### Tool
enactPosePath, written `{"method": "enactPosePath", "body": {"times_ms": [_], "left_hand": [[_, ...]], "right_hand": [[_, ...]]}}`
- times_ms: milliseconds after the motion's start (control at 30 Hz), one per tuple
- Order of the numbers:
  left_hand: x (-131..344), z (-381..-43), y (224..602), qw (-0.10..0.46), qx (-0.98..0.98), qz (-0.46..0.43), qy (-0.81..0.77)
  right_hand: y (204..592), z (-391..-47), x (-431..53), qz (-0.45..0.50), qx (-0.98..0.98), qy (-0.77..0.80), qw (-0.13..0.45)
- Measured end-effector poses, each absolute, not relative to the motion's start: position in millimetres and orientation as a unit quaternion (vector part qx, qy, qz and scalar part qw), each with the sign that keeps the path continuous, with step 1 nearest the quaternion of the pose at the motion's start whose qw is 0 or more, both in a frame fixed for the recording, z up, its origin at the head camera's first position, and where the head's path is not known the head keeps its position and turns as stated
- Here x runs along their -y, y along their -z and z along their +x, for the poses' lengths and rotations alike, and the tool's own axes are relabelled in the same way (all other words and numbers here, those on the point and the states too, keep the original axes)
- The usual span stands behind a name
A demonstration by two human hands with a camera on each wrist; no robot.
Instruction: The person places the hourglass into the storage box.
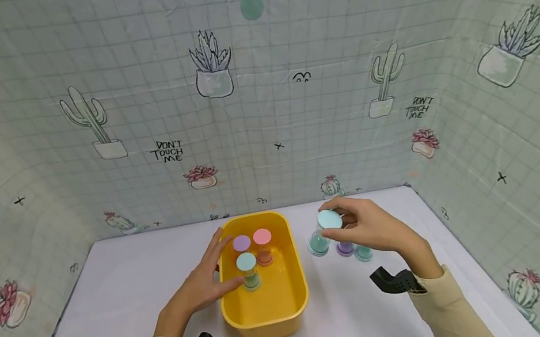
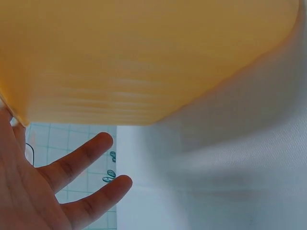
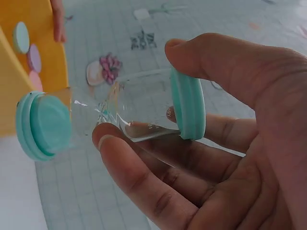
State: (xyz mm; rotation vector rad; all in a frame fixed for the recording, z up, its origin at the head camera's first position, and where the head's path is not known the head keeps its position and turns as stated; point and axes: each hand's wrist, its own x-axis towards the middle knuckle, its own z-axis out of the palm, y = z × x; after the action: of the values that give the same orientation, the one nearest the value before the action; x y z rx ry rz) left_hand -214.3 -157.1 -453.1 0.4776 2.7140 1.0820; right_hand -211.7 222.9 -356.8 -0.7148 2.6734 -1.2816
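My right hand [image 1: 370, 224] grips an hourglass [image 1: 329, 219] with mint caps and clear bulbs, thumb and fingers around it. In the right wrist view the hourglass lies sideways across the curled fingers, with the thumb on one cap. My left hand [image 1: 199, 285] is at the left rim of a yellow bin [image 1: 277, 329], its fingers spread and loosely straight. Two of its fingers [image 2: 98, 203] extend free beside the bin wall in the left wrist view. Inside the bin stand a purple-capped hourglass [image 1: 241, 244], a pink-capped one [image 1: 261, 236] and a mint-capped one [image 1: 246, 262].
Beneath my right hand, a purple-based hourglass [image 1: 345, 249] and a green-based one [image 1: 364, 254] stand on the white table [image 1: 355, 319], partly hidden by the hand. A grid-patterned cloth [image 1: 263, 123] with plant drawings rises behind the table and along both sides.
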Motion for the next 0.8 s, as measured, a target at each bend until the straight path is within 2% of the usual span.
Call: {"method": "enactPosePath", "body": {"times_ms": [333, 800], "left_hand": [[157, -214, 451, 0.082, -0.916, 0.163, -0.357], [158, -217, 450, 0.096, -0.917, 0.164, -0.351]], "right_hand": [[342, -229, -174, -0.276, -0.877, 0.383, 0.082], [346, -260, -139, -0.341, -0.867, 0.332, 0.149]]}}
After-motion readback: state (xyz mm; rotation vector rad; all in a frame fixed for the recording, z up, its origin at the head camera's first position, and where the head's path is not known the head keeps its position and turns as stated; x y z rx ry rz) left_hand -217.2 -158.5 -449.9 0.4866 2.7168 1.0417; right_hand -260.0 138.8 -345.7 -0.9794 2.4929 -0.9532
